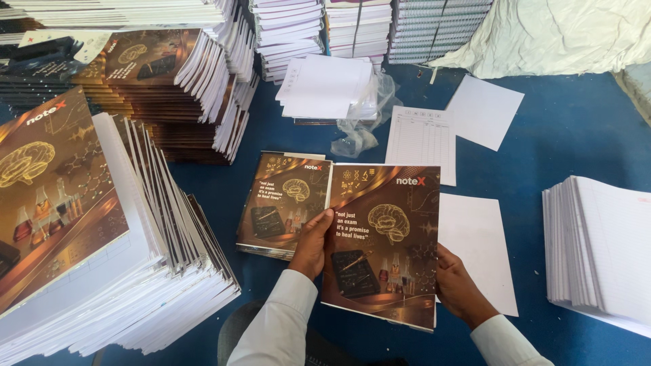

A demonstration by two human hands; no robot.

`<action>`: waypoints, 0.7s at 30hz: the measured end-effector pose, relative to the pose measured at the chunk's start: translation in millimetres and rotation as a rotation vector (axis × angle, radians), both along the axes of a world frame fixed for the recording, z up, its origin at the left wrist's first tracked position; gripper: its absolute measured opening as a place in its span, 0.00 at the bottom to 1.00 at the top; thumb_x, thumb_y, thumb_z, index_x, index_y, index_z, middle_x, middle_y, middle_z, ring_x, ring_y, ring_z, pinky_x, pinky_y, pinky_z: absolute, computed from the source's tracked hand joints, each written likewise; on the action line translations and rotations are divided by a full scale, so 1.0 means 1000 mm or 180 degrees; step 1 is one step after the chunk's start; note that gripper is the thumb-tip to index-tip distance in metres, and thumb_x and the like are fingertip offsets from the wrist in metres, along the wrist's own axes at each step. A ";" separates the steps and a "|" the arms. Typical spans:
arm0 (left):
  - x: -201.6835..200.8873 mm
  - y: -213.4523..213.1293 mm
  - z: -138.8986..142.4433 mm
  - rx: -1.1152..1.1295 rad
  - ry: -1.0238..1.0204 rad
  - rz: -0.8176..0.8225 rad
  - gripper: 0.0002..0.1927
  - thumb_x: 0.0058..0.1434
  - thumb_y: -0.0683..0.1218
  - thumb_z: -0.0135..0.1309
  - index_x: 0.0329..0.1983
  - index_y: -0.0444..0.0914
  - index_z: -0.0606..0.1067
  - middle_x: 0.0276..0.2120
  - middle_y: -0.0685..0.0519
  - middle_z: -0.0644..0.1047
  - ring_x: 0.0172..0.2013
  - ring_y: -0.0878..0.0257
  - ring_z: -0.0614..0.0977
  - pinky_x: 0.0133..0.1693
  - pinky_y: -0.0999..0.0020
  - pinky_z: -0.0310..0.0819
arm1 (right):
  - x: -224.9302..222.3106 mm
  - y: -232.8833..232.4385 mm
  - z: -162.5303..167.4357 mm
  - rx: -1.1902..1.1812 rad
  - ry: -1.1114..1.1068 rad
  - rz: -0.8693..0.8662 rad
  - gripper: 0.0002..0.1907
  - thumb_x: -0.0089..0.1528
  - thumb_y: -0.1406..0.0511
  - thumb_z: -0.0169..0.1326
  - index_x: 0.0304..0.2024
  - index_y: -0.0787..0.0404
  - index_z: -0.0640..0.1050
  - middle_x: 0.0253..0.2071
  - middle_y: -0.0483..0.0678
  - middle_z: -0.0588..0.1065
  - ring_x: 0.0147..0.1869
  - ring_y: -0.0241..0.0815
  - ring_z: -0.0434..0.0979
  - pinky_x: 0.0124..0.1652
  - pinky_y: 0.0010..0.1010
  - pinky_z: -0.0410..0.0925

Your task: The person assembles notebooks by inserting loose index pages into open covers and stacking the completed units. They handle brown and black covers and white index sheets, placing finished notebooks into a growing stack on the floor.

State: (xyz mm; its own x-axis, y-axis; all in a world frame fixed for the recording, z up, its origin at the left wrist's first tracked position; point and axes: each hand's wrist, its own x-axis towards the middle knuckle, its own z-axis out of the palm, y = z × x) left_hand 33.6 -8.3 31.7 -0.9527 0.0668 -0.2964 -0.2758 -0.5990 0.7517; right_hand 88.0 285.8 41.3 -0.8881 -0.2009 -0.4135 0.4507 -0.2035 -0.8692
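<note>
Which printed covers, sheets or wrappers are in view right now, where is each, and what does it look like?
Held notebook: centre, between left hand and right hand; brown cover with gold brain drawing.
Small notebook pile: just left of it, same cover.
Tall cover stacks: left side, fanned white pages.
Ruled form sheet: above centre, white with a table grid.
Clear plastic wrapper: beside white paper stack, crumpled.

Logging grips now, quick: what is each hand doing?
Left hand: closed on the brown notebook's left edge.
Right hand: closed on its right edge.
</note>
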 end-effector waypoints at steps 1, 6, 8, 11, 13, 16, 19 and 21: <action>0.000 0.000 0.000 0.0010 0.0002 0.0006 0.18 0.66 0.53 0.55 0.51 0.36 0.79 0.42 0.51 0.83 0.42 0.64 0.82 0.48 0.68 0.76 | 0.001 0.000 0.000 -0.0020 0.0002 0.0010 0.27 0.63 0.71 0.44 0.66 0.58 0.66 0.51 0.55 0.78 0.44 0.41 0.83 0.38 0.36 0.81; 0.001 -0.001 0.002 -0.0066 -0.0025 0.0025 0.18 0.65 0.53 0.55 0.51 0.36 0.79 0.42 0.52 0.83 0.43 0.64 0.82 0.49 0.68 0.76 | 0.002 -0.001 -0.001 -0.0057 0.0050 0.0062 0.26 0.63 0.72 0.44 0.66 0.61 0.66 0.50 0.57 0.78 0.44 0.42 0.83 0.37 0.36 0.80; 0.001 0.000 0.002 -0.0088 -0.0037 0.0021 0.18 0.65 0.53 0.55 0.51 0.37 0.79 0.41 0.53 0.83 0.43 0.64 0.82 0.49 0.68 0.76 | 0.001 0.000 -0.001 -0.0073 0.0021 0.0041 0.27 0.63 0.72 0.44 0.66 0.60 0.65 0.50 0.58 0.79 0.43 0.42 0.83 0.35 0.35 0.81; 0.000 0.001 0.000 -0.0103 -0.0119 0.0030 0.18 0.64 0.53 0.55 0.50 0.38 0.80 0.42 0.53 0.83 0.43 0.64 0.82 0.49 0.68 0.76 | 0.001 0.001 -0.001 -0.0093 0.0047 0.0043 0.28 0.62 0.74 0.44 0.66 0.61 0.66 0.49 0.60 0.79 0.40 0.44 0.83 0.32 0.34 0.79; 0.000 0.003 -0.003 -0.0076 -0.0111 0.0021 0.18 0.64 0.53 0.56 0.50 0.37 0.79 0.42 0.52 0.83 0.43 0.64 0.82 0.49 0.68 0.77 | 0.002 0.001 -0.001 -0.0198 0.0136 0.0084 0.28 0.62 0.75 0.45 0.65 0.63 0.66 0.50 0.59 0.78 0.41 0.43 0.84 0.32 0.32 0.79; 0.000 0.006 -0.006 0.0017 0.0011 0.0069 0.17 0.66 0.52 0.56 0.52 0.36 0.79 0.43 0.52 0.83 0.43 0.64 0.82 0.49 0.68 0.76 | 0.000 -0.001 0.000 -0.0080 0.0038 0.0073 0.28 0.62 0.75 0.45 0.65 0.61 0.67 0.49 0.58 0.79 0.40 0.43 0.84 0.31 0.32 0.79; 0.002 0.007 -0.005 0.0090 0.0109 -0.0112 0.20 0.64 0.53 0.56 0.55 0.37 0.78 0.46 0.52 0.82 0.44 0.65 0.82 0.50 0.69 0.75 | 0.000 -0.001 -0.001 0.0022 -0.0074 0.0069 0.27 0.62 0.74 0.44 0.65 0.59 0.67 0.47 0.58 0.79 0.38 0.44 0.85 0.29 0.32 0.80; 0.003 0.006 -0.003 -0.0042 -0.0061 -0.0244 0.21 0.62 0.53 0.58 0.54 0.37 0.77 0.46 0.52 0.82 0.45 0.65 0.82 0.51 0.69 0.75 | -0.001 -0.001 -0.003 0.0022 -0.0079 0.0061 0.27 0.62 0.73 0.45 0.64 0.59 0.67 0.47 0.58 0.79 0.38 0.43 0.85 0.29 0.31 0.80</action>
State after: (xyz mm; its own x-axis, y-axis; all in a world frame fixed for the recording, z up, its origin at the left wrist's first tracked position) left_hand 36.9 -2.2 28.7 -0.9391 0.1353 -0.3158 -0.3349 -0.5656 0.7536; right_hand 87.0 285.1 37.8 -0.8735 -0.2147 -0.4369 0.4760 -0.1887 -0.8590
